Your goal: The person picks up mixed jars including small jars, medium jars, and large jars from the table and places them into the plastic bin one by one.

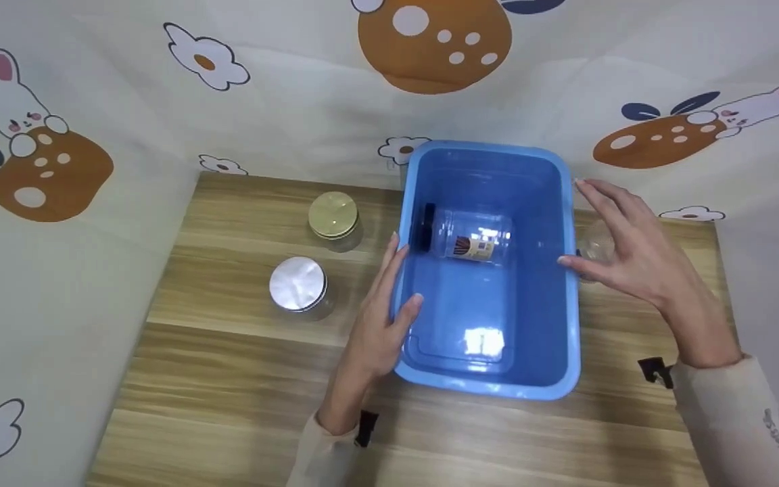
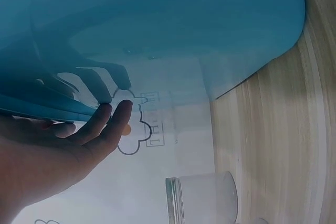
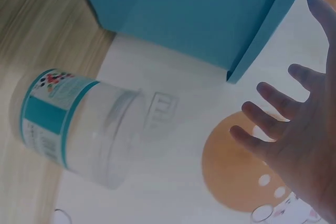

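Observation:
A blue plastic tub stands on the wooden table between both hands. Inside it a clear jar with a black lid and a printed label lies on its side. My left hand is at the tub's left side, its fingers along the outer wall and its thumb over the rim; any grip is not visible. On the opposite side my right hand is spread beside the rim, apart from it in the right wrist view. Below that hand stands a clear jar with a teal label, apparently lidless.
Left of the tub stand a jar with a gold lid and another with a silver lid. Patterned cloth surrounds the wooden table at the back and sides. The tub's back end is close to the cloth.

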Action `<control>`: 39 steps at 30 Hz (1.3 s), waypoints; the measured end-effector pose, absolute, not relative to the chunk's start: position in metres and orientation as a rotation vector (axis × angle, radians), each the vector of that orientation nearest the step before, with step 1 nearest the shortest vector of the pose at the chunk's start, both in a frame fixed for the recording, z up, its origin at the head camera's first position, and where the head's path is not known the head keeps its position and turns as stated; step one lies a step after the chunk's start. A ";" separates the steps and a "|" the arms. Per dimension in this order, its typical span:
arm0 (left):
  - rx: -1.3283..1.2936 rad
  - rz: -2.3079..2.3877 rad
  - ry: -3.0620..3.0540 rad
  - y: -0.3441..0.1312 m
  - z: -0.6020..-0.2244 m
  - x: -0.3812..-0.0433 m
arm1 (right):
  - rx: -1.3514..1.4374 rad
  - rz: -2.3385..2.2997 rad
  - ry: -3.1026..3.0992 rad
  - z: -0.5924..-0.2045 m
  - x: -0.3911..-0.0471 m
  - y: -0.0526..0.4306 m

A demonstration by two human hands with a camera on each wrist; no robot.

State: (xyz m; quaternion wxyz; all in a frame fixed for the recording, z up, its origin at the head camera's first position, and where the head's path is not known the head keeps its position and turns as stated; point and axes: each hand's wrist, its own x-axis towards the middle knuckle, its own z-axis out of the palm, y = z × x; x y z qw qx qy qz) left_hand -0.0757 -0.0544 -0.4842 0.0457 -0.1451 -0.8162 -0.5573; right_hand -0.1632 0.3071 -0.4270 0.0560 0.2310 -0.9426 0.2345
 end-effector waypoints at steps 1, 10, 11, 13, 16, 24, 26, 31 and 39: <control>-0.443 -1.697 -2.496 -0.055 -0.484 -0.076 | 0.680 0.726 -2.867 -0.428 -0.163 0.310; -0.459 -1.699 -2.478 -0.053 -0.483 -0.079 | 0.570 0.809 -2.902 -0.437 -0.161 0.330; -0.460 -1.701 -2.474 -0.053 -0.484 -0.079 | 0.561 0.825 -2.901 -0.437 -0.161 0.332; -0.460 -1.703 -2.470 -0.053 -0.484 -0.080 | 0.551 0.840 -2.900 -0.439 -0.161 0.334; -0.448 -1.699 -2.484 -0.054 -0.484 -0.080 | 0.547 0.838 -2.896 -0.442 -0.161 0.339; -0.461 -1.699 -2.495 -0.053 -0.485 -0.080 | 0.466 0.864 -2.911 -0.455 -0.157 0.357; -0.450 -1.699 -2.507 -0.053 -0.484 -0.080 | 0.429 0.881 -2.917 -0.458 -0.156 0.362; -0.435 -1.691 -2.525 -0.052 -0.483 -0.082 | 0.364 0.887 -2.913 -0.464 -0.155 0.370; -0.400 -1.694 -2.536 -0.055 -0.484 -0.075 | 0.321 0.950 -2.945 -0.478 -0.154 0.373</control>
